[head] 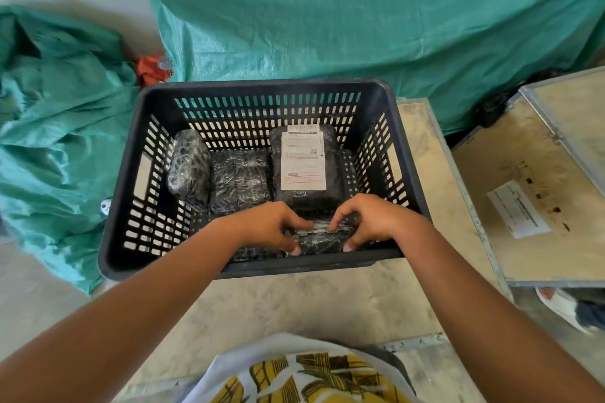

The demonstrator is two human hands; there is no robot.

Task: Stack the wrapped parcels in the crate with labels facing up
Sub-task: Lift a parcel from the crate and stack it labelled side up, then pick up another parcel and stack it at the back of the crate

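Observation:
A black slotted plastic crate (114, 206) stands on a wooden board. Inside, a black wrapped parcel with a white label (304, 160) facing up lies at the back right. A second black parcel (240, 178) lies flat in the middle with no label showing. A third parcel (188, 165) stands on edge against the left wall. At the crate's near wall, my left hand (271, 222) and my right hand (376, 219) both grip a small black wrapped parcel (322, 237) from its two ends. No label shows on it.
The wooden board (311, 304) under the crate has metal edging. A second wooden case with a paper label (517, 209) lies to the right. Green tarpaulin (327, 20) covers things behind and to the left. A shoe (563, 307) shows at the right.

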